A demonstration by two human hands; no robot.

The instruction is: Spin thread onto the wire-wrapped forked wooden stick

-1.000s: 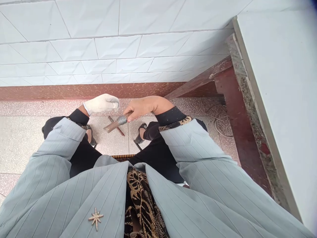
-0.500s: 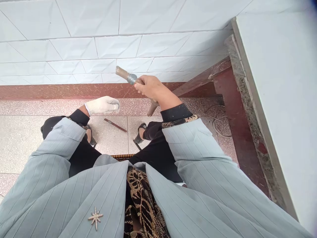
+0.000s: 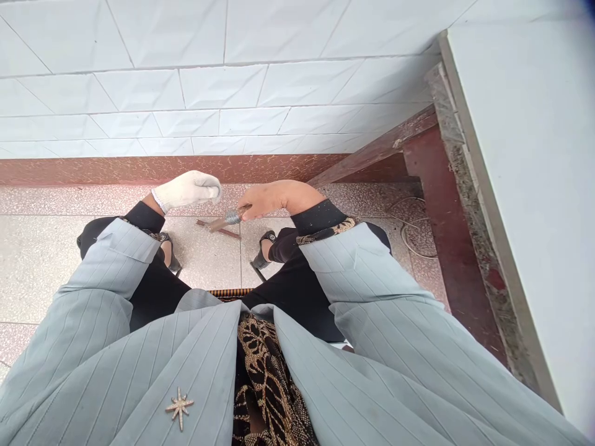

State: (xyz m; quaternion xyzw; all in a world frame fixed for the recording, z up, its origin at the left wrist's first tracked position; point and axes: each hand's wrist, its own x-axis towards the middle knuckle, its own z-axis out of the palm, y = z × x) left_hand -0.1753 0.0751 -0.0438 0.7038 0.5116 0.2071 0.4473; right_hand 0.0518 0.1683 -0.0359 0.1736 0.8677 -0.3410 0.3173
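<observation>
My right hand (image 3: 264, 199) is bare and closed around a brown wooden stick (image 3: 217, 225) bound with silver wire. The wire winding (image 3: 232, 216) shows just beyond my fingers, and the free end points down and to the left. My left hand (image 3: 186, 188), in a white knitted glove, is held to the left with its fingers curled; whatever is in them is hidden. On the floor below lies a thin reddish-brown strip (image 3: 230, 233). The stick's end overlaps this strip in the view; I cannot tell whether they touch.
A white tiled wall (image 3: 195, 87) with a red-brown skirting (image 3: 93, 170) runs along the front. At right stands a dark red support (image 3: 458, 248) under a white slab (image 3: 534, 155). A pale cable (image 3: 405, 238) loops on the floor. My shoes (image 3: 263, 251) stand either side of the strip.
My right hand has swung down and left with the wire-bound stick, from in front of the wall tiles to above the floor strip. My left hand has shifted slightly up and left.
</observation>
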